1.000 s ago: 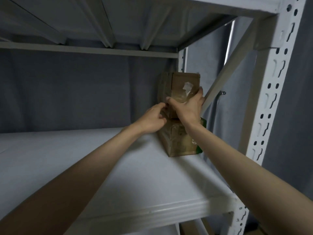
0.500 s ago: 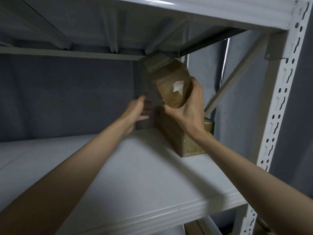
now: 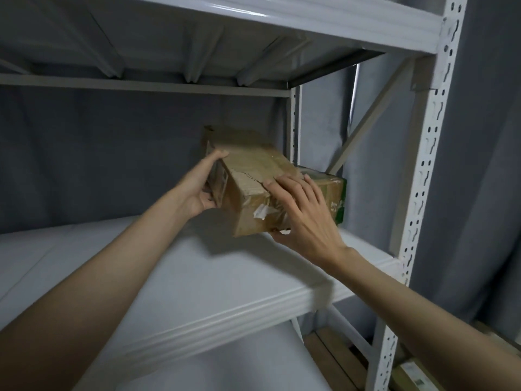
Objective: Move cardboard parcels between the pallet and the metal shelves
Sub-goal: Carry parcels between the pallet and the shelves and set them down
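**Parcel held tilted above the shelf**

Both hands grasp a brown taped parcel (image 3: 253, 182) above the white metal shelf (image 3: 197, 277). The left hand (image 3: 201, 184) grips its left side; the right hand (image 3: 301, 215) clasps its near right corner, fingers on top, thumb beneath. Its long axis runs near to far, the far end to the left and raised. A second parcel (image 3: 332, 193) lies just beside it on the right, on the shelf.
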